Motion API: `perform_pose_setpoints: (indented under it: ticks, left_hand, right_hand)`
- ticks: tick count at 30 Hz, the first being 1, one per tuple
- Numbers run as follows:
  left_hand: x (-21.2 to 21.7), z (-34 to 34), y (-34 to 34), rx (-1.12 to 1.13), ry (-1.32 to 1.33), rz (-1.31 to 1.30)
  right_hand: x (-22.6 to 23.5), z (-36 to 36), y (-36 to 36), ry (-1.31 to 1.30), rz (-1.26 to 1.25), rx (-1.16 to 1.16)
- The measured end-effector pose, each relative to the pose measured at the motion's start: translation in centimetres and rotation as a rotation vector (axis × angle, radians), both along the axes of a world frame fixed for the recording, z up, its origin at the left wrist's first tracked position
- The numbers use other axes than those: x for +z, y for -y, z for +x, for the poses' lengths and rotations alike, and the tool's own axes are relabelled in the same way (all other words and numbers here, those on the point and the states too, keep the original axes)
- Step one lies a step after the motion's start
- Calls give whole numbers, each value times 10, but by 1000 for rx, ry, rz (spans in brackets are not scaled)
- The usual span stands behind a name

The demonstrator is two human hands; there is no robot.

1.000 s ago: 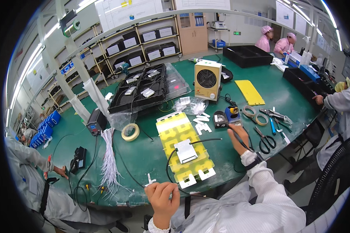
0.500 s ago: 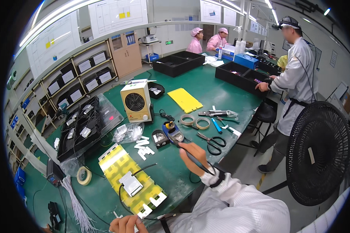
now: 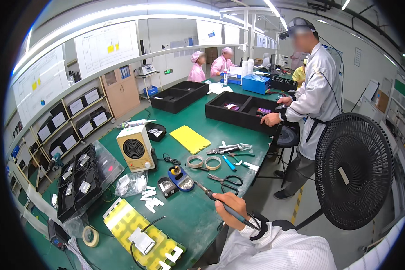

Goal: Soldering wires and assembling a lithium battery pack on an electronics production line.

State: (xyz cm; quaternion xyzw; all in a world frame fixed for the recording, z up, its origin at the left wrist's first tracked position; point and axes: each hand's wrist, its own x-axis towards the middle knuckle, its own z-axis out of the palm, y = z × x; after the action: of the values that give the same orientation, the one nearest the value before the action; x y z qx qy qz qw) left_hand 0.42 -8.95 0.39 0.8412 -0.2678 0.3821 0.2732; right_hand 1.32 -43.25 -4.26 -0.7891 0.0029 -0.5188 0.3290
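Now, soldering iron (image 3: 209,194) in right hand (image 3: 231,209)

Its grip wraps the handle (image 3: 243,219), tip (image 3: 196,183) near the blue stand (image 3: 181,177) on the table (image 3: 202,216). The left hand's grip cannot be told. A white box (image 3: 142,241) lies on a yellow board (image 3: 121,215).

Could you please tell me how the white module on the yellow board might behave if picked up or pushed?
The white module looks rigid and boxy, so it would probably keep its shape. The black cable at its far edge curves, suggesting it might flex and trail along. Lying flat on the yellow board, the module seems unlikely to roll.
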Motion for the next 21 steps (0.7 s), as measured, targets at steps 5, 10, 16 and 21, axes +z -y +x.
perform_pose_setpoints:
  ticks: [5, 10, 16, 21]
  left_hand:
    - [2, -1, 1, 2, -4, 7]
    - [8, 4, -4, 21, 4, 37]
    - [40, 11, -27, 35, -78, 312]
    - [67, 15, -27, 6, -110, 465]
  right_hand:
    - [-2, -7, 5, -74, 42, -16]
    - [-5, -6, 15, -39, 49, -2]
    - [-11, -2, 29, -36, 54, 71]
    - [-14, -1, 28, -83, 120, 83]
